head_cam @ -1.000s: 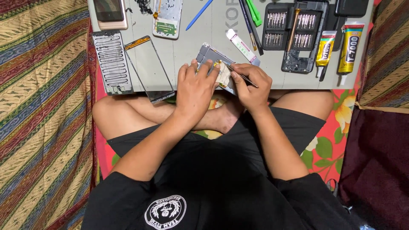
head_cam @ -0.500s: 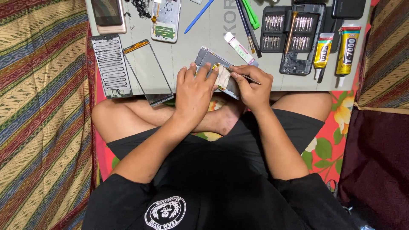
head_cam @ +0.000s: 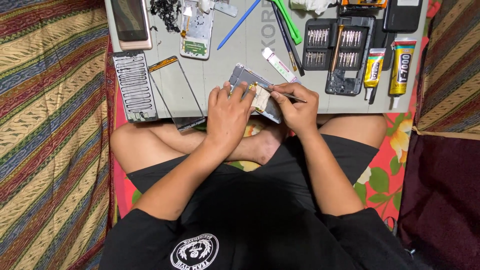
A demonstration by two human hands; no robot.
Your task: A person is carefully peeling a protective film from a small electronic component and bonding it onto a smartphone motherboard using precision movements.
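1. Since the earlier frames: little change. Both hands sit on the same spot, and the view has tilted slightly so more of the mat's far edge shows.
2. Grey work mat lies across the person's crossed legs, on striped and floral bedding.
3. Left hand lies flat over the opened phone body, fingers spread and pressing it down onto the mat's near edge, not curled around it.
4. Right hand is pinched shut on thin metal tweezers, tips at the phone's exposed inner part.
5. Handling judgement: the phone body looks light, thin, stiff, and fragile inside; best held by the outer frame edges, keeping off the gold flex parts.
6. Loose glass panel and ribbed back plate lie to the left, well apart from the hands.
7. Screwdriver bit case and two glue tubes lie to the right.
8. Blue spudger and green pry tool lie at the far edge.
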